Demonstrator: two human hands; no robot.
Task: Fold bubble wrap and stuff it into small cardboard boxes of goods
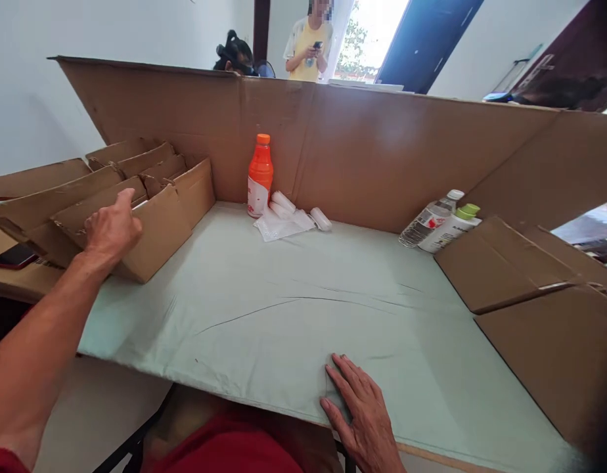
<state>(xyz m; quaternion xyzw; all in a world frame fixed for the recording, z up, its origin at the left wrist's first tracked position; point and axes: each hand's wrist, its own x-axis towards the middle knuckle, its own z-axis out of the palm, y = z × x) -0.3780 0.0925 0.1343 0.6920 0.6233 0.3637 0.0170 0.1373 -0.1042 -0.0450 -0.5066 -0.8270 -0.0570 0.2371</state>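
Observation:
At the left, my left hand [113, 223] reaches into the divided cardboard box [160, 230]. One digit points forward over a divider; the other fingers are hidden by the hand and the box walls, so I cannot see if they hold anything. A small white edge shows in the compartment just beside it. My right hand [363, 410] lies open on the pale green cloth [284, 341] at the table's front edge, fingers spread and holding nothing.
An orange bottle [261, 177] stands at the back beside clear plastic rolls [284, 203]. A clear bottle [429, 220] and a white bottle with a green cap [451, 230] lean near cardboard boxes [510, 269]. A cardboard wall [362, 151] closes the back; two people are beyond it.

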